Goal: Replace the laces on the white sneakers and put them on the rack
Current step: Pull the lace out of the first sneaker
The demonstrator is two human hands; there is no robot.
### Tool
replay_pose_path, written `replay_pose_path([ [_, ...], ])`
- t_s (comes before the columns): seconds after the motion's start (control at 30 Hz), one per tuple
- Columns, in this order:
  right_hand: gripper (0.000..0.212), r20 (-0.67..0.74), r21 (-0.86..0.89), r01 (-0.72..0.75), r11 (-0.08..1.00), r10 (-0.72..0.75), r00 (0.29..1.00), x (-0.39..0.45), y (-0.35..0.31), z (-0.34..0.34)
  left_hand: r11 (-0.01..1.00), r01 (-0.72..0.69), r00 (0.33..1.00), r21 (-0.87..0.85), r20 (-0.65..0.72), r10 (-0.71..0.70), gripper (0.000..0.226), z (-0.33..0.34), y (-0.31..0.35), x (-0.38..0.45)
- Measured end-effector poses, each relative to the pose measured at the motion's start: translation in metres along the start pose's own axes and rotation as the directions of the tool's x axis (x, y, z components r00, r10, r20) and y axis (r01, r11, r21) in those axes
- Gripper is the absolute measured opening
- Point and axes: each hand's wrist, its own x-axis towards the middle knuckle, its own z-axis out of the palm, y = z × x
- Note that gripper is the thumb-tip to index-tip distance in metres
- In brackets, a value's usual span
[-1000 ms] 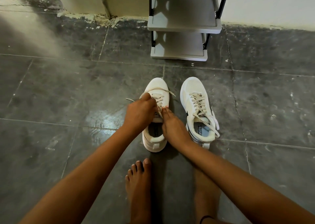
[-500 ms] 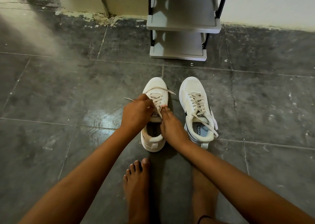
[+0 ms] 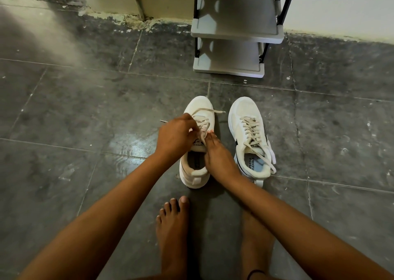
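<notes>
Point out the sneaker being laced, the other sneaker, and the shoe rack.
Sneaker being laced (image 3: pixel 199 107): head view, on its toe cap.
Other sneaker (image 3: pixel 243 110): head view, on its toe cap.
Shoe rack (image 3: pixel 228 68): head view, on the front edge of its lowest shelf.

The insole of the right-hand sneaker (image 3: pixel 251 143) carries dark print reading "SPEED" and "FLEXIBLE". On the tongue of the left-hand sneaker (image 3: pixel 197 143), beside the person's fingers, the letters "SPEED" show; print on its insole is too dark to read.
</notes>
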Motion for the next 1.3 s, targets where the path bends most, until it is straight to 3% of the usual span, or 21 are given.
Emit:
replay_pose_path([
  [0.1,0.059,0.005,-0.029,0.006,1.000,-0.006,1.000,0.001,0.000,-0.001,0.965,0.009,0.984,-0.263,-0.170,-0.055,0.012,-0.007,0.005,0.005],
  [0.17,0.059,0.003,-0.042,0.016,0.999,-0.016,1.000,0.002,0.000,-0.001,0.958,0.032,0.987,-0.284,-0.139,-0.075,0.013,-0.007,0.007,0.005],
  [0.3,0.059,0.000,-0.037,0.004,0.999,-0.004,1.000,0.003,0.001,0.001,0.998,0.048,0.985,0.049,0.162,-0.055,0.025,0.001,-0.004,-0.001],
  [0.47,0.058,0.004,-0.043,0.000,0.999,0.000,1.000,0.003,0.000,0.000,0.988,-0.040,0.993,0.147,0.118,0.023,0.019,0.004,-0.003,-0.002],
  [0.57,0.058,0.015,-0.072,0.001,0.997,0.000,1.000,0.002,0.003,-0.002,0.993,-0.012,1.000,-0.119,-0.019,0.010,0.009,0.002,-0.003,-0.002],
  [0.67,0.056,0.008,-0.072,0.018,0.997,-0.017,1.000,0.002,0.004,-0.003,0.871,-0.038,0.979,-0.489,-0.192,-0.066,0.006,-0.005,0.009,-0.003],
  [0.73,0.056,0.016,-0.072,0.033,0.997,-0.032,0.999,0.002,0.002,-0.003,0.844,0.029,0.972,-0.536,-0.181,-0.148,0.010,-0.006,0.011,-0.001],
  [0.77,0.057,0.022,-0.067,0.032,0.997,-0.031,0.999,0.002,0.001,-0.003,0.879,0.071,0.982,-0.471,-0.122,-0.145,0.013,-0.003,0.007,0.001],
  [0.83,0.058,0.024,-0.034,0.013,0.999,-0.012,1.000,0.001,0.001,-0.003,0.975,0.123,0.991,-0.184,0.071,-0.111,0.024,0.003,-0.002,-0.001],
  [0.9,0.059,0.008,-0.015,0.004,1.000,-0.004,1.000,0.000,0.002,-0.002,0.996,0.089,0.979,0.023,0.184,-0.092,0.028,0.008,-0.008,-0.005],
  [1.1,0.060,0.035,-0.048,0.004,0.999,-0.002,0.999,0.000,-0.001,-0.004,0.982,-0.074,0.994,0.175,0.098,0.057,0.019,0.010,0.000,-0.003],
  [1.2,0.059,0.040,-0.060,-0.001,0.998,0.003,0.999,0.001,0.003,-0.005,0.994,-0.059,0.996,-0.092,-0.077,0.052,0.008,0.004,0.003,-0.003],
  [1.3,0.056,0.029,-0.054,0.009,0.998,-0.007,1.000,0.002,0.003,-0.003,0.918,-0.091,0.979,-0.385,-0.204,0.011,0.007,-0.005,0.011,-0.005],
])
